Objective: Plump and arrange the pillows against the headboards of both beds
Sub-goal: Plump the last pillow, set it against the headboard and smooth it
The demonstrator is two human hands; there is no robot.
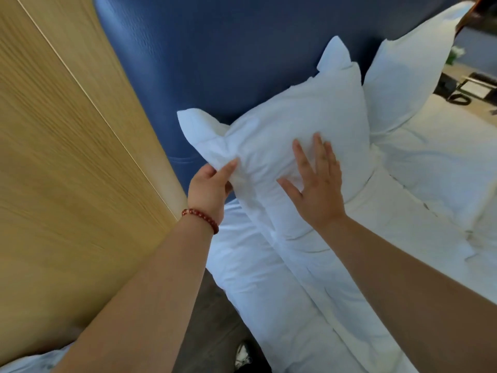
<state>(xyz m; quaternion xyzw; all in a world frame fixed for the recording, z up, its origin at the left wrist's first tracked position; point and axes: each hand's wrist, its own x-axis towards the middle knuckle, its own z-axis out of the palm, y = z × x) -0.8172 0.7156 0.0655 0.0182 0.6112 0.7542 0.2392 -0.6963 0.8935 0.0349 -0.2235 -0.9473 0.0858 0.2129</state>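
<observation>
The left grip point(208, 184), a red bracelet point(201, 215) on its wrist, pinches the pillow point(295, 117) at its left edge. The right grip point(318, 184) lies flat on the pillow's front, fingers spread. The pillow leans against the blue headboard point(215, 49), just beside a second pillow point(408, 71), on the white bed point(269, 278).

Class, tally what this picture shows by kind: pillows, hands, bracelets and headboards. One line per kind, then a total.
Pillows: 2, the near pillow and the far pillow
Hands: 2, the left hand and the right hand
Bracelets: 1, the bead bracelet
Headboards: 1, the blue headboard
Total: 6
</observation>
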